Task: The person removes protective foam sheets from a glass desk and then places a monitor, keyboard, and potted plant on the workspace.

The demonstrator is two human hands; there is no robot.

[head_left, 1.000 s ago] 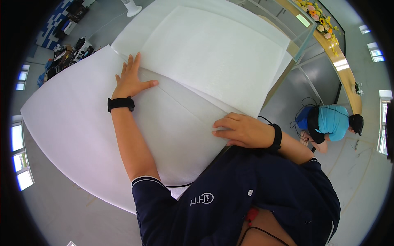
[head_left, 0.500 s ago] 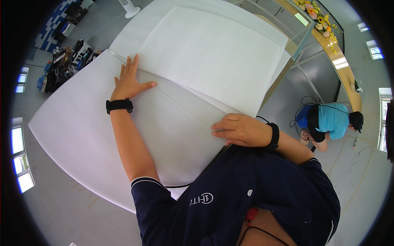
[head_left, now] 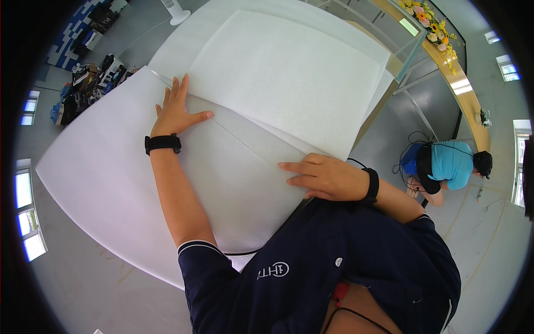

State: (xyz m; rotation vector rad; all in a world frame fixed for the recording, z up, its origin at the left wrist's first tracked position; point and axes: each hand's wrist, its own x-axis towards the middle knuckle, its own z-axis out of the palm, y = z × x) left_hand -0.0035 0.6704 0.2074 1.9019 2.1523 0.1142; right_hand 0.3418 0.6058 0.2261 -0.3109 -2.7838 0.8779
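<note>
A large white sheet (head_left: 105, 167), smooth and thin like packing foam, spreads under both arms and hangs past the left side. Across it, from upper left to lower right, a thin edge line runs between my hands. My left hand (head_left: 173, 114) lies flat on the sheet at the upper end of that line, fingers spread and thumb stretched to the right. Lower right, my right hand (head_left: 331, 178) rests on the sheet with its fingers stretched out and slightly apart, touching near the line. Beyond them lies another white rectangular sheet (head_left: 289, 72), stacked on further white material.
A glass-sided case (head_left: 409, 55) adjoins the far right corner. Behind it curves a wooden counter (head_left: 464, 94) with flowers (head_left: 434, 25). A person in a blue shirt (head_left: 451, 163) crouches at the right, by black cables. Piled items (head_left: 89, 92) stand at far left.
My right index finger has stretched out to the left along the sheet, away from the other fingers. The left hand stays nearly where it was.
</note>
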